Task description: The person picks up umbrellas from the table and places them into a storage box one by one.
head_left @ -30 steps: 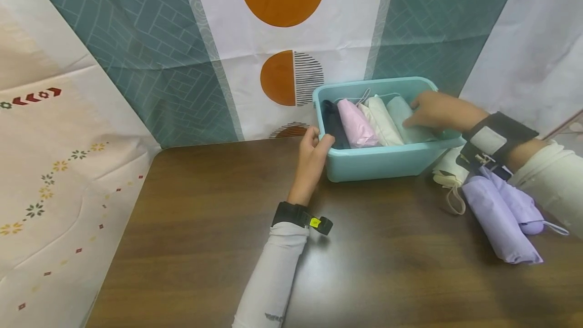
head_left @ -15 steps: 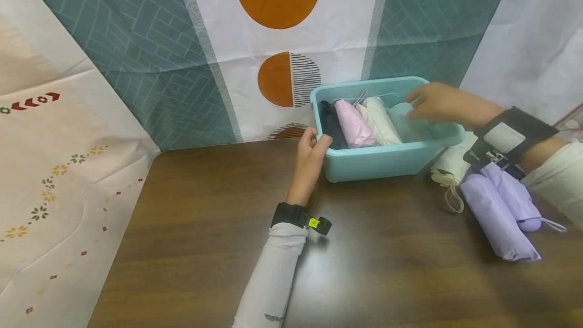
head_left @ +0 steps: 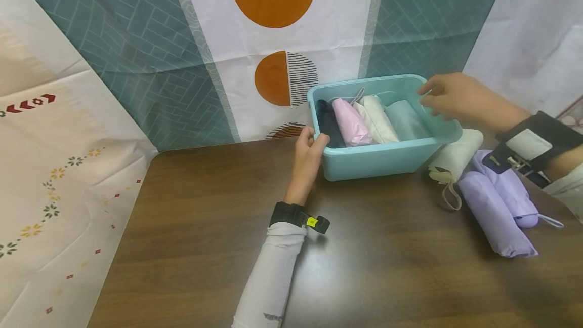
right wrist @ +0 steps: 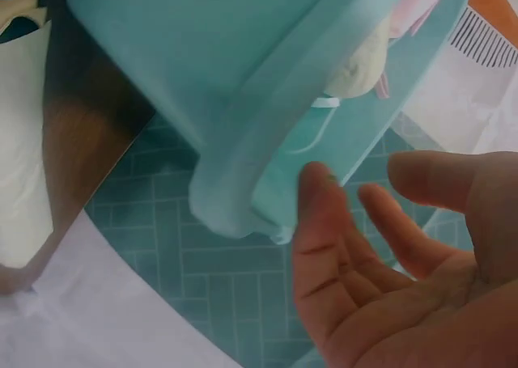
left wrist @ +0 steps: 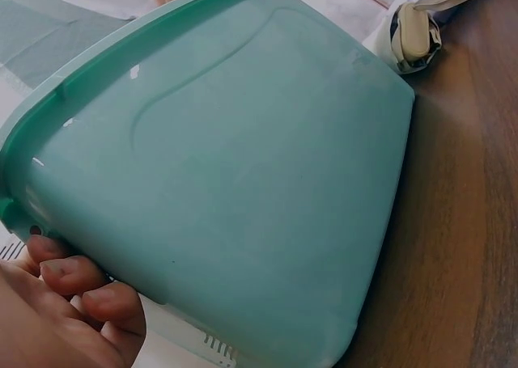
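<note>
A light teal plastic bin (head_left: 378,162) stands at the back of the table. In it lie a dark folded umbrella (head_left: 331,124), a pink one (head_left: 352,122), a white one (head_left: 379,119) and a pale teal one (head_left: 407,120). My left hand (head_left: 308,158) grips the bin's left rim, thumb on top; its curled fingers (left wrist: 74,275) show against the bin's wall in the left wrist view. Over the bin's right end hovers my right hand (head_left: 469,99), slightly blurred. Its loosely bent fingers (right wrist: 320,247) hold nothing in the right wrist view.
Right of the bin lie a cream folded umbrella (head_left: 457,154) with a wrist loop and two lavender folded umbrellas (head_left: 496,216), close together. Behind the brown wooden table (head_left: 218,227) hangs a patterned cloth (head_left: 337,19); a floral cloth (head_left: 59,166) hangs at the left.
My right hand has come off the pale teal umbrella and drawn up and right, leaving it in the bin. The left hand has kept its hold on the rim.
</note>
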Demonstrator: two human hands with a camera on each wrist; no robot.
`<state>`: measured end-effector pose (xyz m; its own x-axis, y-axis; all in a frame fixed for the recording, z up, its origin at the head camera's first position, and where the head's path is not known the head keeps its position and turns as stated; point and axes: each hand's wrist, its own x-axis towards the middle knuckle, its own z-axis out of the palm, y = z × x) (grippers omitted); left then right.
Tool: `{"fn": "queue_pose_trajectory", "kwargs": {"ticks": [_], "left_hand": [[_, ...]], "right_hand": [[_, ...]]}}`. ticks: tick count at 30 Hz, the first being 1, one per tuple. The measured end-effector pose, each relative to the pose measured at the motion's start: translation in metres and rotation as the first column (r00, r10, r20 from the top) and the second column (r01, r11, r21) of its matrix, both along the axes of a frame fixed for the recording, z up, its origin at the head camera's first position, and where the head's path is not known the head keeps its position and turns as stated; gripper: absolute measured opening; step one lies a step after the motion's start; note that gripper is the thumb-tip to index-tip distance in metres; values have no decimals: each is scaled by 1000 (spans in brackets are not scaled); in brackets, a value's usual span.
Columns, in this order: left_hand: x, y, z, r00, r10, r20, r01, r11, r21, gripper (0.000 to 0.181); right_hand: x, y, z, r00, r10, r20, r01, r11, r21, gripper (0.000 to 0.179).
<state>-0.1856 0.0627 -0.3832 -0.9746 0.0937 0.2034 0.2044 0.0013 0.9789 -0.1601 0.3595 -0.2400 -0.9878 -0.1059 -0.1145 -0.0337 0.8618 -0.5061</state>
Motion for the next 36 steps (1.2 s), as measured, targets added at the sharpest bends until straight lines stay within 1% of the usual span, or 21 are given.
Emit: {"fn": "queue_pose_trajectory", "kwargs": {"ticks": [7,10,13,18,23,25,30,33,36], "left_hand": [[-1,-1,0,1000,2,0,-2,1000,-1,19],[-1,-1,0,1000,3,1,-3,1000,0,19],[-1,-1,-1,1000,3,1,-3,1000,-1,20],[0,-2,-1,1000,2,3,-1,1000,-5,20],[1,-2,0,1000,-3,0,3,1000,-6,20],[0,-3,0,1000,-2,0,2,1000,-6,20],[1,-3,0,1000,-3,1,3,1000,-1,20],[2,-2,0,1000,-12,-6,12,1000,7,20],[2,-1,1,1000,-17,-5,17,1000,12,20]], "right_hand": [[4,2,-2,996,5,-88,-1,999,46,45],[7,0,-3,991,18,-132,-9,998,68,43],[12,-2,-4,986,29,-165,-17,997,69,42],[28,-7,-6,975,29,-218,-15,998,67,42],[50,-18,-12,966,-10,-257,29,997,67,43],[58,-22,-16,962,-36,-271,50,998,45,44],[80,-28,-33,949,-103,-300,88,994,-63,47],[93,-28,-44,937,-165,-307,129,983,-133,47],[105,-29,-56,922,-232,-310,174,964,-202,44]]}}
